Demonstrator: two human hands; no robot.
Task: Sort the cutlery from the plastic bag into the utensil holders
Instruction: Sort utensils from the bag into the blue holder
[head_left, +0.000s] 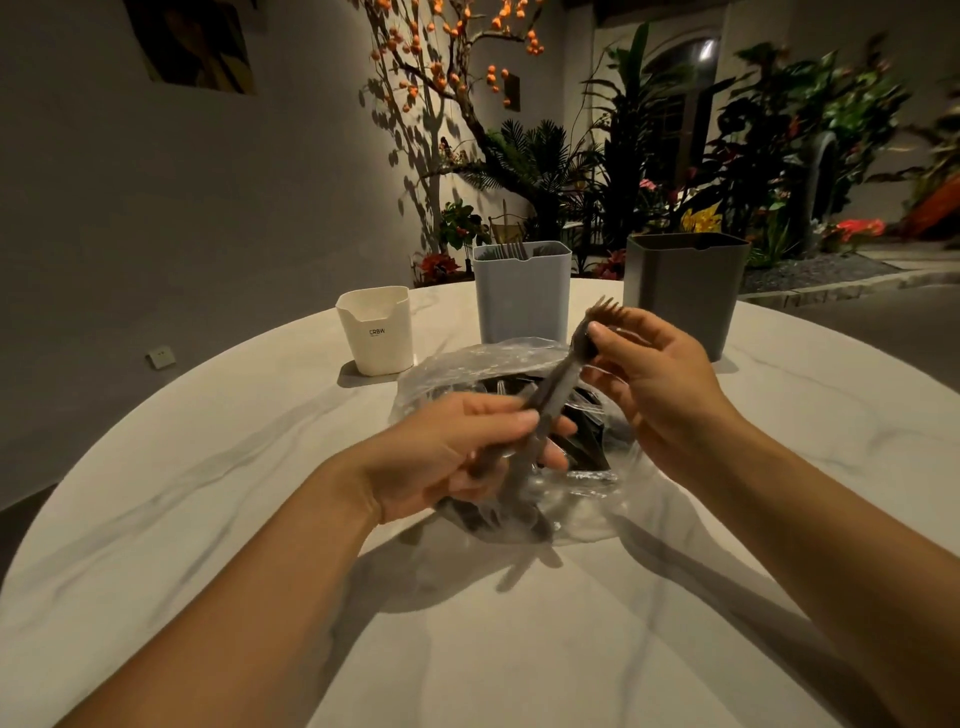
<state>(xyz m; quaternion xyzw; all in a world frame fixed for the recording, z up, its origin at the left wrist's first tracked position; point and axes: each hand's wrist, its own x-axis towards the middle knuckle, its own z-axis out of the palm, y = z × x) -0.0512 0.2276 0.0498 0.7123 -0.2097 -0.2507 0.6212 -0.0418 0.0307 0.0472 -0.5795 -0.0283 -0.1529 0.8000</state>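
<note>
Cutlery (550, 387), a dark fork or a small bunch of forks (blur prevents a count), is held in the air directly above the plastic bag (467, 364), which lies on the desk (208, 467) and serves here as the reference.

Left of the bag and behind it: a short white holder (375, 332), contents not visible. Directly behind the bag: a pale blue holder (521, 296) with fork tines showing above its rim. Right of the bag and behind it: a dark grey holder (685, 291), interior not visible.

Left hand (457, 447): positioned over the bag's near-left side, fingers (519, 418) curled round the handle end of the cutlery. Right hand (654, 384): over the bag's right side, thumb and fingers (597, 330) pinching the cutlery just below the tines. The piece runs diagonally between the two hands, tines up and pointing away toward the holders. More dark cutlery remains inside the bag.

Assessment: the step in hand appears to be identifying or separating a piece lifted out of the bag. The task looks partly done. The next move likely calls for one hand to release, and the other to carry the fork to the pale blue holder behind the bag and drop it in handle first.
</note>
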